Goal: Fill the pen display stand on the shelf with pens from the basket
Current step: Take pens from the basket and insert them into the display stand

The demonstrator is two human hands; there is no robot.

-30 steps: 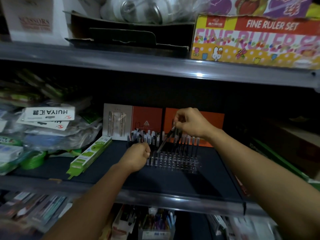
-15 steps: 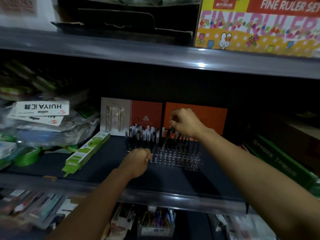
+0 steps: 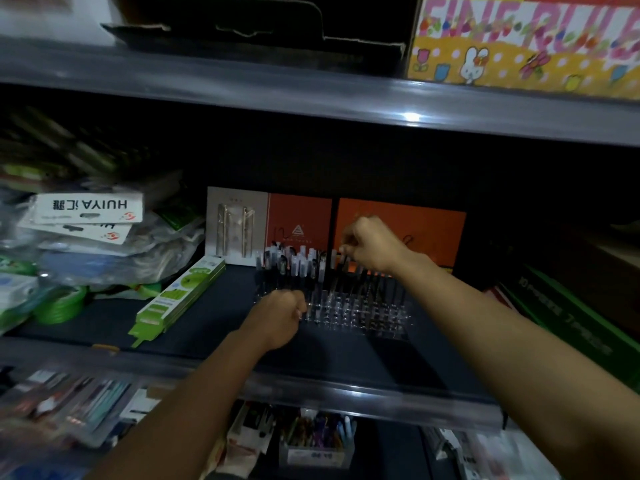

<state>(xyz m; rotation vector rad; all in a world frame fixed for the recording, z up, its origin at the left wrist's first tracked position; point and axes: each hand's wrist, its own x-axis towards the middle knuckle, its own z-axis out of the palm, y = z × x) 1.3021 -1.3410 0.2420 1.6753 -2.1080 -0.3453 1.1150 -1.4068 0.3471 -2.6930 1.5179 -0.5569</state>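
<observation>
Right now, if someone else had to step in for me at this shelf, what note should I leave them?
Left hand: closed in a fist at the front left corner of the clear pen stand; whether it holds anything cannot be seen.
Right hand: fingers pinched over the stand's back rows, apparently seating a pen.
Done: the back rows hold pens.
Left: the front rows are still empty.
The basket is not in view; find it before continuing.

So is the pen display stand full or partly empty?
Partly empty: the pen display stand holds pens in back rows, while front slots show bare.
</observation>
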